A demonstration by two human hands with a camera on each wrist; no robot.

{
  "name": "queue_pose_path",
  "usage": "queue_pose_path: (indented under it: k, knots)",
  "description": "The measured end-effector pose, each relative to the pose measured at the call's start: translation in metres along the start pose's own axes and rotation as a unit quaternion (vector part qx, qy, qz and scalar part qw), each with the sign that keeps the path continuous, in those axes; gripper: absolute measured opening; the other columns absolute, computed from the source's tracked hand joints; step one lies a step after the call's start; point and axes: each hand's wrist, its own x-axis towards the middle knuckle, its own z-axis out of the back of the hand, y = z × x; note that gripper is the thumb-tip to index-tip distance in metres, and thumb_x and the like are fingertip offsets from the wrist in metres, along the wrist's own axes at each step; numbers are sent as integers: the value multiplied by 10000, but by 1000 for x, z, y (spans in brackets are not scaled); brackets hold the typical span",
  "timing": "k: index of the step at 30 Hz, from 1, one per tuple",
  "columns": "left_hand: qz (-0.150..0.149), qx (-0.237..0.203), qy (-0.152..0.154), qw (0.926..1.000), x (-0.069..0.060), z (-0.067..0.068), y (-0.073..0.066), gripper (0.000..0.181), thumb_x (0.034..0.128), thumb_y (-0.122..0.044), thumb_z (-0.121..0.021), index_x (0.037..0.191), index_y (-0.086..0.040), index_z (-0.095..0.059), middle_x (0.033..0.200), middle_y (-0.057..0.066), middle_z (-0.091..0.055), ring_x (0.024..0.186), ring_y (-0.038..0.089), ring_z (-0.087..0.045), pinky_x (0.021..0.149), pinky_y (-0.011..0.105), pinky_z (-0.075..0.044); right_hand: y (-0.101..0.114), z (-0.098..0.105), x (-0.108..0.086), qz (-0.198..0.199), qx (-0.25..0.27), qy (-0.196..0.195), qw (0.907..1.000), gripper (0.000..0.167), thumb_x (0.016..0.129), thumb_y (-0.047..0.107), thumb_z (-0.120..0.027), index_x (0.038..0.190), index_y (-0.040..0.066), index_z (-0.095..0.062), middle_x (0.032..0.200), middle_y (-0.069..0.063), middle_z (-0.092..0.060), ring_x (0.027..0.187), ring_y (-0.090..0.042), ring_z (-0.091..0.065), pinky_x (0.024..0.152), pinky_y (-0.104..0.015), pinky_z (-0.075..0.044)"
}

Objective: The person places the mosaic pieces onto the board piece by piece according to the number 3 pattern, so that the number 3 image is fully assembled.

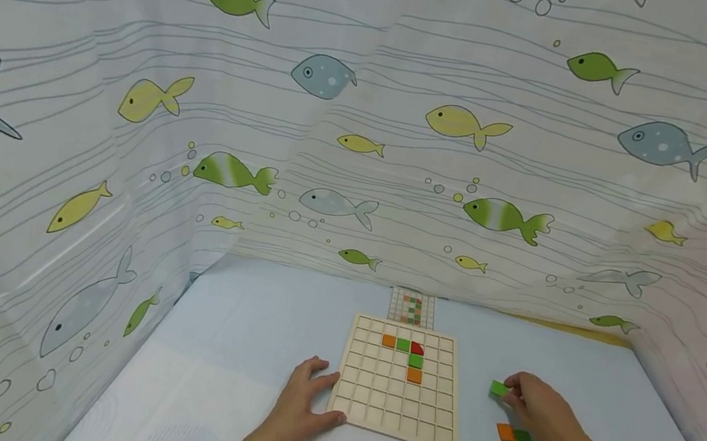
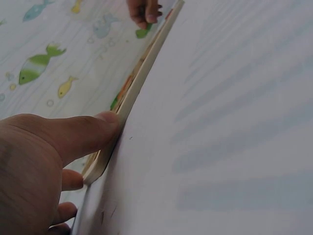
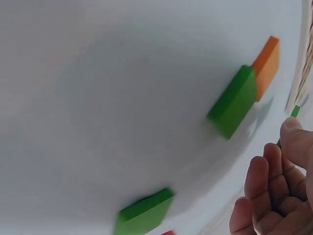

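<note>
A wooden grid board (image 1: 366,394) lies on the table, with several orange, green and red tiles set in its upper squares. My left hand (image 1: 295,412) rests at its lower left corner, the thumb (image 2: 93,132) against the near edge and the fingers spread by the left side. Right of the board, my right hand (image 1: 539,411) pinches a green tile (image 1: 498,389) between thumb and fingertips. Just below that hand lie an orange tile (image 1: 505,432) and a green tile (image 1: 523,439), touching. Another green tile (image 3: 145,213) shows in the right wrist view.
Behind the board lies a card (image 1: 412,308) printed with a grid of coloured squares. A fish-patterned sheet (image 1: 349,165) encloses the table at the back and sides. A red piece (image 3: 168,233) barely enters the right wrist view's bottom edge.
</note>
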Motion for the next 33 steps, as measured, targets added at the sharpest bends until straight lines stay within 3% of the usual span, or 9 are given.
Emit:
queue_pose_path:
  k: [17,25,33]
  knots:
    - [115,-38,88,9999,1,1,-1,729,860,-424,-867,1410,1,-646,1526,229,-459,1530,505,-324,1229,714,-305,43,-14,28,207,231,1,9995,258,991,159,-756,1193,16,-681,992,-1,-671,846,-124,-580,714,-304,-564]
    - [38,14,37,10000,2,1,0,725,863,-430,-863,1407,0,-651,1521,227,-466,1521,503,-339,1219,717,-319,69,-18,43,420,404,36,9983,245,993,173,-757,1184,34,-691,967,12,-650,807,-118,-546,641,-248,-499]
    - [-38,-38,1,10000,0,0,1,706,864,-417,-864,1394,4,-660,1504,238,-477,1507,518,-350,1204,729,-328,89,-27,49,646,459,96,9968,190,1005,167,-742,1164,76,-695,982,38,-660,849,-84,-573,720,-290,-538]
